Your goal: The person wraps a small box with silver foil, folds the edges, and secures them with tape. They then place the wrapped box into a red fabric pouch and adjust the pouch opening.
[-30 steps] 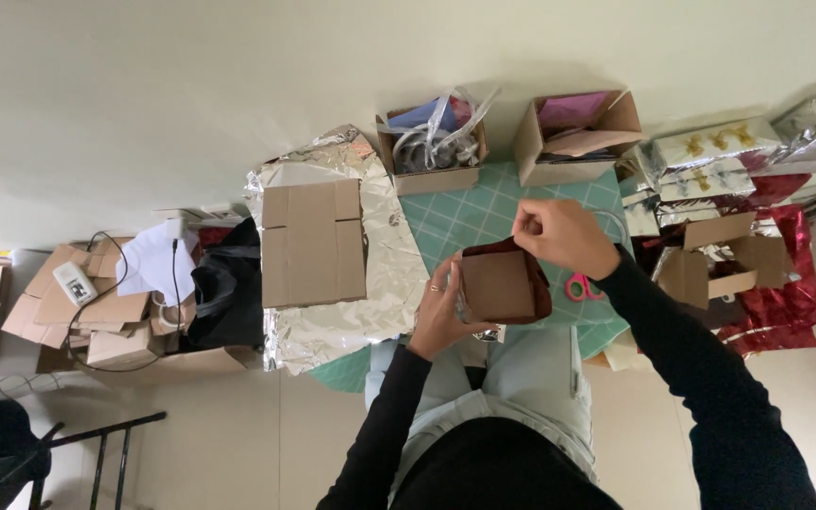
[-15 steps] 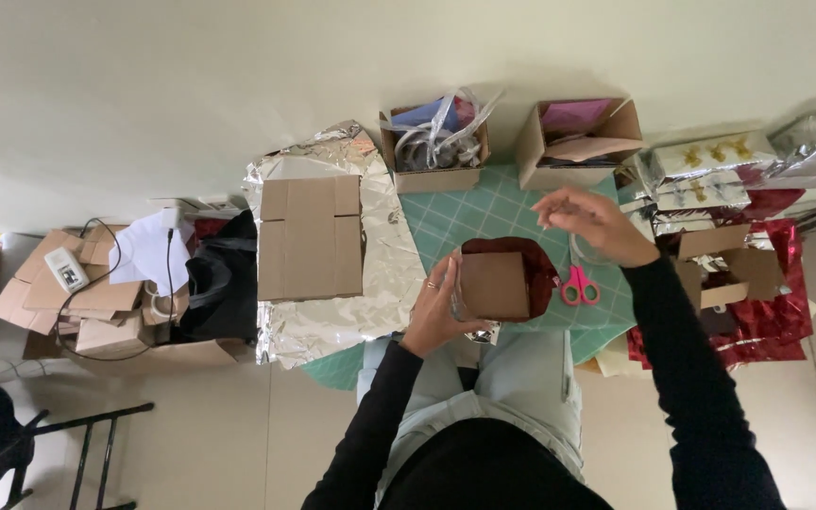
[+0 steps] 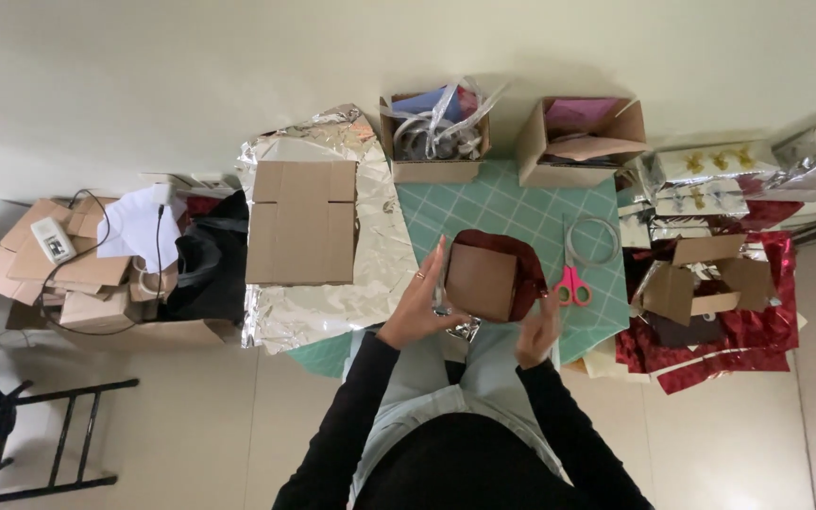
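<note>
Head view, looking straight down on a seated person in black sleeves. Small brown cardboard box [image 3: 482, 280] sits centre frame on dark red wrapping paper [image 3: 514, 253], over a green gridded cutting mat [image 3: 507, 203]. Left hand [image 3: 420, 304]: fingers extended and held together, flat against the box's left side. Right hand [image 3: 538, 328]: at the box's lower right corner, fingers curled; whether it pinches the paper, cannot tell. Pink-handled scissors [image 3: 572, 274] lie just right of the box on the mat. Left of centre, a flattened cardboard box [image 3: 301, 222] rests on silver foil sheet [image 3: 332, 302]. Two open cartons [image 3: 432, 170] at the mat's upper edge. Red foil wrap [image 3: 710, 345] lower right.
</note>
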